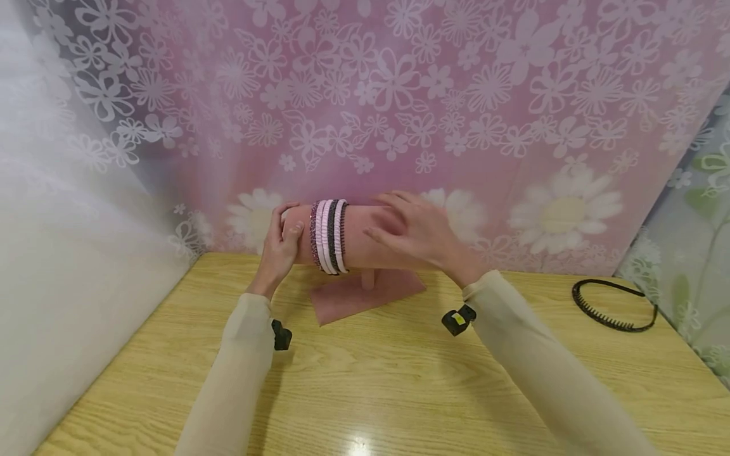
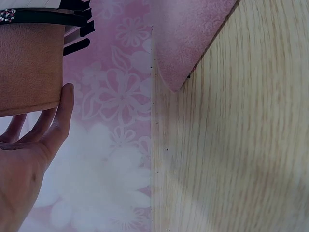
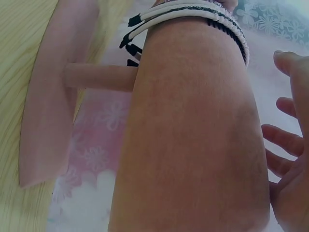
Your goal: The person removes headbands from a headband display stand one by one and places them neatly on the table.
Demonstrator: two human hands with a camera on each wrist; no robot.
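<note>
A pink padded headband stand [image 1: 360, 248] lies crosswise on a post over a flat pink base [image 1: 342, 304]. Several headbands [image 1: 329, 237], white, pale pink, black and glittery, sit close together around its left part. My left hand [image 1: 279, 247] grips the stand's left end, thumb in front and fingers behind; the left wrist view has those fingers [image 2: 50, 130] against the end's rim. Over the right part hovers my right hand [image 1: 419, 228], fingers spread and holding nothing. In the right wrist view that hand [image 3: 294, 159] is beside the bare padding; whether it touches is unclear.
A black toothed headband [image 1: 613, 324] lies on the wooden table [image 1: 365, 386] at the far right. Behind the stand hangs a pink flowered curtain [image 1: 399, 126], and a white sheet [image 1: 85, 253] borders the left side.
</note>
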